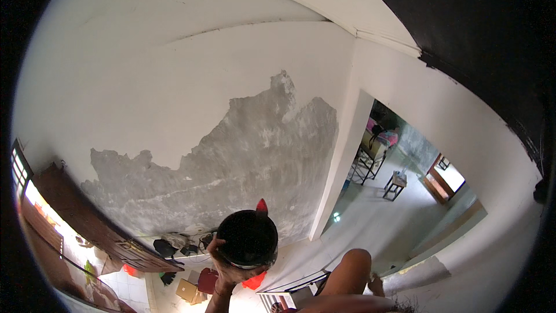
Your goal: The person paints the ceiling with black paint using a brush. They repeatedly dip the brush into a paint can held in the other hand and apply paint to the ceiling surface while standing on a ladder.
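My left hand (227,272) grips a round tub (255,266) from its near left side, fingers wrapped about its wall and underside. The inside looks black, apparently with dark paint. A red tip (262,204), perhaps a brush handle, pokes up past the tub's far rim; the rest of it is hidden. On the upper right, a black painted area (475,23) with ragged, brushed edges covers part of the surface. Skin of an arm or leg blurs along the lower edge, but my right hand cannot be made out.
Ahead stands a white wall (174,93) with a bare grey patch (243,150). A doorway on the right shows a small stool (395,185). A bent knee (353,266) is near the lower edge. Below lie a cardboard box (186,291) and a red bag (253,281).
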Available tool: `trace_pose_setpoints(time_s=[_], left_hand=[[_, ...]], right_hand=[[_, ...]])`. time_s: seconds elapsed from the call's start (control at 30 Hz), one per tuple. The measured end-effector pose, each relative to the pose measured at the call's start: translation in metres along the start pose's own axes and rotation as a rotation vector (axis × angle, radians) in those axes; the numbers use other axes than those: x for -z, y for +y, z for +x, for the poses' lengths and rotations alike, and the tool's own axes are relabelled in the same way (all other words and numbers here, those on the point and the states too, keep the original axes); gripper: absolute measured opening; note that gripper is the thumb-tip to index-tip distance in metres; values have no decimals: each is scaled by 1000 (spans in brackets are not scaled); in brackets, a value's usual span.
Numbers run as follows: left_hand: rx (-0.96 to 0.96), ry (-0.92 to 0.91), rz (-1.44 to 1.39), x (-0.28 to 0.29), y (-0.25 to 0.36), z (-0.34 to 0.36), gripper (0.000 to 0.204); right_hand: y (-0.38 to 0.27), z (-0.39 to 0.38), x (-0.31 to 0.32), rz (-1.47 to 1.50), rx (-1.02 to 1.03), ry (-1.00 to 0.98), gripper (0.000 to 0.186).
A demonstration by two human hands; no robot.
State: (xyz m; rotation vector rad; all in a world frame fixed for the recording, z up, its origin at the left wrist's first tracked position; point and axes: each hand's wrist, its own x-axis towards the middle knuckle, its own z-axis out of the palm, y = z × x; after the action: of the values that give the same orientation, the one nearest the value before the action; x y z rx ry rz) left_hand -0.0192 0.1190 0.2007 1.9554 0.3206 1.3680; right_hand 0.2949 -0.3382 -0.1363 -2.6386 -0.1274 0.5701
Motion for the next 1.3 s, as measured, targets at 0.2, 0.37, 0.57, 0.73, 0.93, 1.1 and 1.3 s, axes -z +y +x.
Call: trace_pose_setpoints(time_s=[0.2,0.37,0.57,0.73,0.93,1.1,1.3], left_hand=[[89,-5,21,-12,12,-22,115],[3,16,55,-20,27,-22,114],[-86,50,26,-17,48,4,111],[-126,35,147,-8,59,15,112],[-199,37,126,-13,57,18,108],[-176,35,104,-19,63,18,106],[-168,41,75,-19,69,16,107]], right_hand=[[-270,-53,201,511,836,329,35],[-438,-171,254,334,1384,-67,50],[-520,-216,233,266,1595,-61,51],[-529,-219,226,348,1652,-98,45],[-532,-222,229,195,1887,-218,33],[-532,-228,248,26,1924,-252,27],[-534,-230,252,76,1950,-135,27]])
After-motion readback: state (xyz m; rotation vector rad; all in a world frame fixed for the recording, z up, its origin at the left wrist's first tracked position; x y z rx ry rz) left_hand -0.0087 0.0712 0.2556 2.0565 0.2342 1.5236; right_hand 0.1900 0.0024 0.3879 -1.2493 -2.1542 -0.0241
